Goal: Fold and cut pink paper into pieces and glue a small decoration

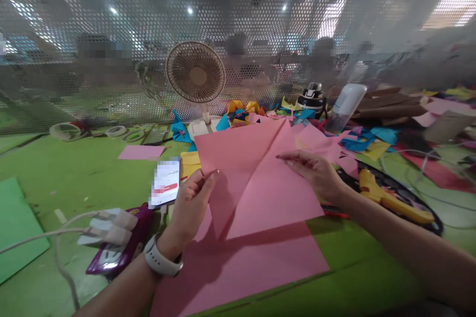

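A pink paper sheet (pixel 275 190) with a diagonal crease is held up in front of me, partly folded along the crease. My left hand (pixel 193 203), wearing a white wristband (pixel 162 257), is closed on its left edge, thumb in front. My right hand (pixel 316 173) reaches over the right side, its fingers stretched out against the paper near the crease. Beneath lies a second pink sheet (pixel 256 270), flat on the green table (pixel 357 267).
A phone (pixel 165 183) and a purple power strip (pixel 122 242) with white plugs are at left. Behind stand a small fan (pixel 196 72) and a bottle (pixel 345 106) amid paper scraps. A yellow glue gun (pixel 394 200) rests on a black tray (pixel 435 225) at right, near loose cables.
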A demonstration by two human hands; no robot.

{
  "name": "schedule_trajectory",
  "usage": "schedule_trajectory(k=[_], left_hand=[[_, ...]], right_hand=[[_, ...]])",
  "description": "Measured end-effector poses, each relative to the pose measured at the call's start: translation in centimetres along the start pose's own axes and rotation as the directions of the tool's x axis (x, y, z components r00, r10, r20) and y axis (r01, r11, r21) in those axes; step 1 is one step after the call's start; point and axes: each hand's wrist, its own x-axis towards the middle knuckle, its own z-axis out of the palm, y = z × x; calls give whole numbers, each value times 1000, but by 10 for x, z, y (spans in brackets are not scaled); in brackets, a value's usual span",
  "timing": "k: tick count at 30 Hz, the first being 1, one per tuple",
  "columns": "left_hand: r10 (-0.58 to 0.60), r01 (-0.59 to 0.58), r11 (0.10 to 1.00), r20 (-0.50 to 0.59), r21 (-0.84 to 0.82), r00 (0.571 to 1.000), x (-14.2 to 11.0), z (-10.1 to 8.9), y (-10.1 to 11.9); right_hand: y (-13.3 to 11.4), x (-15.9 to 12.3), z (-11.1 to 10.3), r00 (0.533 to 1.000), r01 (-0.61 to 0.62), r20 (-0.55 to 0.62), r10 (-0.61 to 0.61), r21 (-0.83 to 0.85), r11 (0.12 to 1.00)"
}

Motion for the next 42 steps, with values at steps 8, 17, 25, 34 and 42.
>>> schedule_trajectory(k=[8, 17, 25, 34, 42], left_hand=[[-259, 285, 940, 151, -188, 954, 1, -2, 1], [-377, 400, 913, 204, -83, 904, 4, -4, 5], [-372, 370, 927, 313, 66, 874, 1, -2, 8], [-371, 353, 928, 368, 119, 852, 0, -1, 8], [-216, -16, 898, 471, 441, 855, -5, -5, 15]], right_hand=[[-3, 7, -1, 988, -150, -3, 152, 164, 975], [16, 20, -20, 947, -287, -59, 314, 279, 917], [54, 46, -48, 888, -339, -230, 398, 256, 905], [37, 30, -55, 767, -534, 297, 569, -195, 822], [-25, 9, -43, 664, -101, 679, 314, -334, 937]])
